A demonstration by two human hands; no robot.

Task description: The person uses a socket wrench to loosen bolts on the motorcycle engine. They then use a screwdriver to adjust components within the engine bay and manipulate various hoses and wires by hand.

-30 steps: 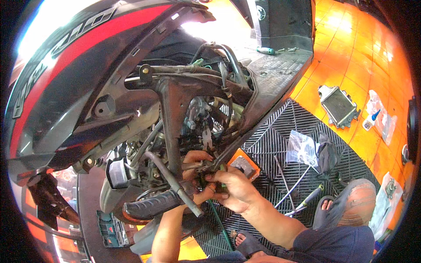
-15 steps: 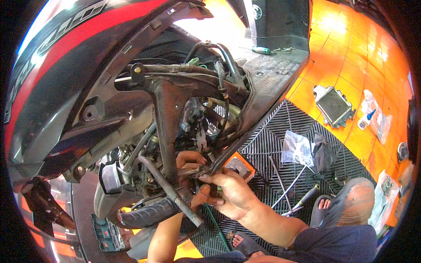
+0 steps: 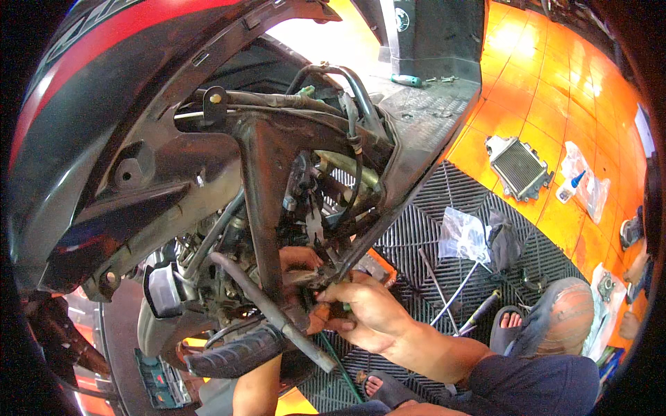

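A partly stripped motor scooter with a dark frame tube (image 3: 260, 201) fills the left and middle. Both hands reach into its underside, below the footboard. My left hand (image 3: 300, 259) comes up from behind a grey metal tube (image 3: 274, 315). Its fingers curl round a dark part of the underside, mostly hidden. From the right, my right hand (image 3: 364, 301) meets it, thumb and fingers bent together at the same spot. What the fingertips grip is too dark and small to make out. Just behind the right hand lies an orange-edged tray (image 3: 381, 267), partly covered.
A finned radiator (image 3: 520, 168) and a plastic bag with a blue-tipped tube (image 3: 578, 179) lie on the orange floor. On the black mat are a clear bag (image 3: 463, 234), metal rods (image 3: 454, 302) and a handled tool (image 3: 480, 313). A screwdriver (image 3: 406, 80) rests on the footboard.
The whole view has shifted slightly. Both hands stay at the same spot under the scooter, with the right fingers slightly repositioned. At the far right edge, more of another person shows.
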